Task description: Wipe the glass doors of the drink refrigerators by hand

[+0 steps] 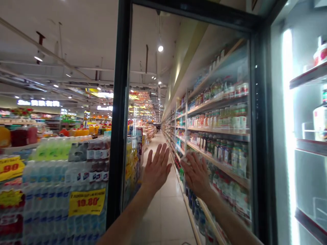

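The glass door [163,102] of a drinks cooler stands swung open before me, framed in black. My left hand [156,168] is raised flat toward the glass, fingers stretched and palm away from me, with nothing seen in it. Beside it, my right hand [195,173] presses a crumpled whitish cloth [187,157] toward the pane. Its fingers lie over the cloth, so most of the cloth is hidden. Shelves of bottles [217,119] and a long aisle show in the pane behind both hands.
At right is the lit cooler interior, with shelves [310,146] and a few bottles [320,117]. Stacked packs of bottled drinks [46,197] stand at left, with yellow price signs [87,202]. The door's black edge [117,112] lies between the packs and my hands.
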{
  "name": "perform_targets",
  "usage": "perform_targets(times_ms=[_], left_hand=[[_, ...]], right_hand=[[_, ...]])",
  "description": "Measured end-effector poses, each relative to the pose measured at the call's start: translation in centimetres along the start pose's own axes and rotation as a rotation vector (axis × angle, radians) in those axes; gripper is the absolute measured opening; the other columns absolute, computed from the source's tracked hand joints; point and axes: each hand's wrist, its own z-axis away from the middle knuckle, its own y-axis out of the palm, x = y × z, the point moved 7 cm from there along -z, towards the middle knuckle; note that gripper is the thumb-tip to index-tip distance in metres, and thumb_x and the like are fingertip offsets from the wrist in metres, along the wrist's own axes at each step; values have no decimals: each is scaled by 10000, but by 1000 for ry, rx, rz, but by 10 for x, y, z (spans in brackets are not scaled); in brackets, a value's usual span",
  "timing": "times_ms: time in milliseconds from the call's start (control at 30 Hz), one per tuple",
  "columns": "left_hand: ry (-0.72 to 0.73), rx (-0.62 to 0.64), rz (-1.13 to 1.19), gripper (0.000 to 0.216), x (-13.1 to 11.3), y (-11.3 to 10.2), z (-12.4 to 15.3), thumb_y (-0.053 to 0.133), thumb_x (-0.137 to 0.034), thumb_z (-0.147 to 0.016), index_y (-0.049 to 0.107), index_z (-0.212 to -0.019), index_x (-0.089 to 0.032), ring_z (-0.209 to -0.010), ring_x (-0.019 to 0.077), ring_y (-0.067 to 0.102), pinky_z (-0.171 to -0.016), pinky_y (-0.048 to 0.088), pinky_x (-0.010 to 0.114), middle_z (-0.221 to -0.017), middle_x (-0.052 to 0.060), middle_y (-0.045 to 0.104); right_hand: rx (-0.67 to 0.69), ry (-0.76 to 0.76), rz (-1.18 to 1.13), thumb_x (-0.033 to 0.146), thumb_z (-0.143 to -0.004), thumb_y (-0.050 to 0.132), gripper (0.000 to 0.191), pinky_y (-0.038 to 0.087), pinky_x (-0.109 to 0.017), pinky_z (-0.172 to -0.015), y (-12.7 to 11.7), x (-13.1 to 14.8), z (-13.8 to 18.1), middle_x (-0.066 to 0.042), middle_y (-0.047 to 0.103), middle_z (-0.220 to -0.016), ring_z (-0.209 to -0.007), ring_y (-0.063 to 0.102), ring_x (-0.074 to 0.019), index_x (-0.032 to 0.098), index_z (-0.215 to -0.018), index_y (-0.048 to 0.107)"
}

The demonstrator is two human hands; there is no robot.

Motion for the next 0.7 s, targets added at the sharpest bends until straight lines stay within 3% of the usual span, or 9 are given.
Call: perform_targets(times_ms=[67, 200, 267, 367, 433, 500, 600, 667, 700], left_hand=[[-10, 13, 0, 484, -1, 0, 1, 381, -328, -904, 391, -1341, -122, -1378, 185, 173, -1150, 59, 399, -1405, 84, 386], [-38, 29, -13, 512, -4, 0, 1, 365, -300, -909, 306, -1386, -124, -1377, 191, 177, -1146, 72, 424, -1400, 91, 393], [-48, 28, 0, 529, -3, 0, 0, 367, -301, -908, 271, -1402, -136, -1377, 188, 180, -1145, 84, 425, -1400, 91, 394], [-48, 17, 33, 547, -3, -1, 1, 391, -309, -902, 257, -1407, -148, -1376, 183, 182, -1145, 101, 417, -1404, 90, 391], [-47, 11, 40, 541, -6, -2, 8, 407, -293, -896, 273, -1401, -154, -1379, 181, 172, -1144, 111, 418, -1404, 90, 392], [-29, 31, 44, 518, -12, -2, 19, 416, -286, -891, 314, -1385, -169, -1383, 177, 154, -1146, 115, 414, -1407, 75, 393], [18, 66, 47, 490, -26, -1, 38, 427, -346, -882, 392, -1344, -190, -1390, 165, 116, -1156, 83, 392, -1409, 36, 396], [30, 66, 38, 490, -31, 0, 46, 434, -381, -872, 422, -1325, -196, -1392, 165, 107, -1160, 60, 389, -1406, 30, 401], [25, 59, 37, 488, -31, 0, 48, 437, -383, -869, 430, -1320, -198, -1392, 166, 114, -1160, 55, 392, -1403, 31, 407]], right_hand=[[-74, 102, 50, 226, -852, 439, 426, 264, -524, -1057, -7, -24, 9, -88, 443, -1370, -1326, 327, -266, 285, -1272, 483], [-301, 647, 143, 279, -889, 359, 457, 311, -599, -982, -26, -97, 27, -199, 380, -1396, -1305, 337, -337, 165, -1325, 431], [-280, 596, 109, 261, -884, 365, 456, 297, -587, -1004, -23, -79, 23, -182, 352, -1420, -1329, 301, -325, 178, -1328, 427], [-88, 176, -2, 217, -846, 441, 452, 253, -536, -1063, -5, -9, 13, -99, 374, -1423, -1347, 284, -278, 269, -1294, 461], [0, 20, -36, 216, -824, 479, 454, 227, -536, -1076, 1, 8, 18, -57, 410, -1402, -1340, 303, -267, 320, -1266, 482], [-48, 160, 8, 240, -836, 452, 452, 232, -567, -1057, -5, -25, 24, -79, 406, -1403, -1331, 315, -281, 303, -1284, 470], [-206, 655, 102, 298, -868, 373, 494, 269, -633, -994, -23, -105, 40, -172, 342, -1428, -1325, 306, -334, 200, -1352, 395], [-229, 780, 109, 319, -876, 355, 513, 280, -650, -975, -26, -116, 46, -194, 312, -1439, -1326, 294, -355, 174, -1368, 367], [-212, 734, 100, 312, -878, 357, 508, 281, -646, -978, -25, -104, 44, -188, 308, -1443, -1333, 280, -354, 184, -1370, 363]])
